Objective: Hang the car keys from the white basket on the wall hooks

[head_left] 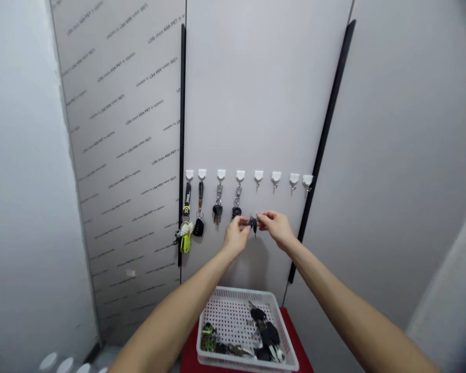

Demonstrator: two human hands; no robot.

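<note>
A small bunch of dark keys (253, 224) hangs between my two hands, in front of the panel and below the row of hooks. My left hand (237, 235) is closed, its fingertips pinching the bunch from the left side. From the right, my right hand (277, 227) pinches the top of the same bunch, near its ring. Just left of my hands, a key set with a round dark fob (236, 211) hangs from a white hook (240, 176). The nearest bare white hook (258, 177) is above the held keys.
Further left hang more keys (217, 210), a black car fob (198, 227) and a lanyard with a yellow-green fob (185, 242). Bare hooks (294, 179) continue rightward. Below, a white basket (236, 360) holds several keys on a red surface (295, 331). Black strips (326, 134) edge the panel.
</note>
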